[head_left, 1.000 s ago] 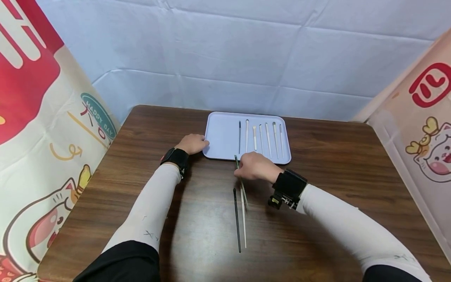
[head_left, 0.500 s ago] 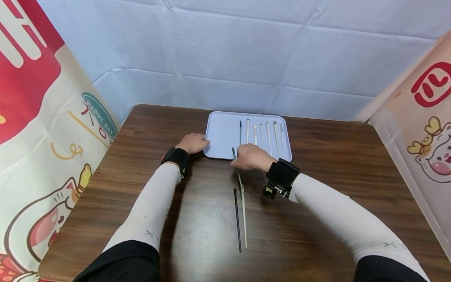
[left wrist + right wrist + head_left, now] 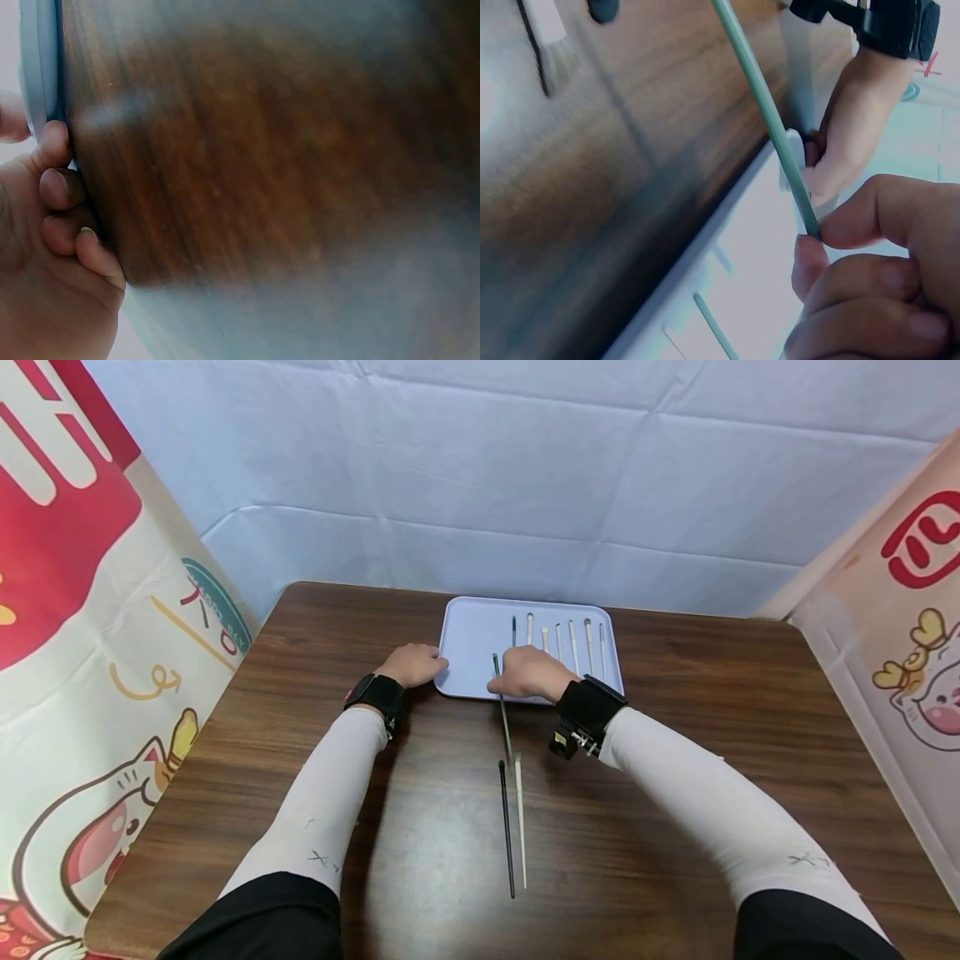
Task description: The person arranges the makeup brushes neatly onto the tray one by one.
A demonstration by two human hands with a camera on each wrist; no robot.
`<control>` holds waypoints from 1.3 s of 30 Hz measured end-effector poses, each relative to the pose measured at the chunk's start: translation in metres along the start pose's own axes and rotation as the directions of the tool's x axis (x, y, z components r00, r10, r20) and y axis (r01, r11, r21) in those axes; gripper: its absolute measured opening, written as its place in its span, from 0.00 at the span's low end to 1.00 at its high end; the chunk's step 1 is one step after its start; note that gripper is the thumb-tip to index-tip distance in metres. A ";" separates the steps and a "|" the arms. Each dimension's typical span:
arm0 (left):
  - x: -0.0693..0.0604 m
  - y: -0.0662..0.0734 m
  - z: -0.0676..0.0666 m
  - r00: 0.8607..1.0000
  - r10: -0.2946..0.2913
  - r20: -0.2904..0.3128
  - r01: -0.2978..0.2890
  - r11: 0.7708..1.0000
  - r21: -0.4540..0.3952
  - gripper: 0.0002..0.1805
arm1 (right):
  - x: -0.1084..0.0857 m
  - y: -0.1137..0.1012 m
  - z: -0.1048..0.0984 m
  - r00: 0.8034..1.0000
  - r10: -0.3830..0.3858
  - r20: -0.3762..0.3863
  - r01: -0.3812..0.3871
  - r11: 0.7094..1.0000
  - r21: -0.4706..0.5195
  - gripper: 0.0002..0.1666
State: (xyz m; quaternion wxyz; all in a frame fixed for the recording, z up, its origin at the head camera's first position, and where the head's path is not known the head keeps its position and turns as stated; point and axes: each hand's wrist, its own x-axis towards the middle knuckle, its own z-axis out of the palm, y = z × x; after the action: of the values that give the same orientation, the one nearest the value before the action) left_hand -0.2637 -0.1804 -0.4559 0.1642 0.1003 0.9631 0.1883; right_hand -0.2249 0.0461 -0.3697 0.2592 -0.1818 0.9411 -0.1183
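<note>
My right hand (image 3: pixel 534 672) pinches a slim green paintbrush (image 3: pixel 505 722) between thumb and forefinger, over the tray's front edge. In the right wrist view its green handle (image 3: pixel 769 112) slants up from the fingertips, the other fingers curled. At the left side of the pale tray (image 3: pixel 472 643), my left hand (image 3: pixel 412 665) holds the rim. The left wrist view has curled fingers under the tray rim (image 3: pixel 39 60), the thumb on the other side. A black brush (image 3: pixel 507 827) and a cream-handled brush (image 3: pixel 521 827) lie on the table in front.
Several slim brushes (image 3: pixel 573 647) lie side by side in the tray's right part, some partly hidden by the right hand. The brown wooden table (image 3: pixel 675 693) meets a pale cloth backdrop (image 3: pixel 480 468) behind, with printed sheets (image 3: pixel 82 693) at the sides.
My right hand has moved away from me, carrying the green brush from above the other brushes to the tray's front edge. The left hand stays at the rim.
</note>
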 end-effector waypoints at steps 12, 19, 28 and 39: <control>-0.007 0.008 0.000 1.000 -0.003 0.008 0.003 1.000 0.000 0.29 | 0.022 0.005 -0.012 0.995 0.093 0.023 -0.093 0.996 0.006 0.21; -0.005 0.008 0.002 1.000 -0.012 -0.003 0.012 1.000 0.001 0.29 | 0.029 0.006 -0.018 0.996 0.085 -0.014 -0.085 0.996 0.026 0.18; -0.007 0.007 0.001 1.000 0.000 0.007 0.000 1.000 -0.004 0.30 | 0.048 0.013 -0.024 0.992 0.126 -0.012 -0.126 0.991 0.035 0.19; -0.008 0.008 0.003 1.000 -0.005 0.005 0.005 1.000 0.000 0.29 | 0.060 0.017 -0.028 0.989 0.139 -0.059 -0.138 0.990 0.032 0.16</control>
State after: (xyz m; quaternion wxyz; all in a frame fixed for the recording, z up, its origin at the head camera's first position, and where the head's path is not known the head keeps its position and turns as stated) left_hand -0.2542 -0.1743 -0.4529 0.1669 0.0983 0.9630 0.1875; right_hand -0.2928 0.0409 -0.3785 0.2407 -0.1087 0.9572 -0.1186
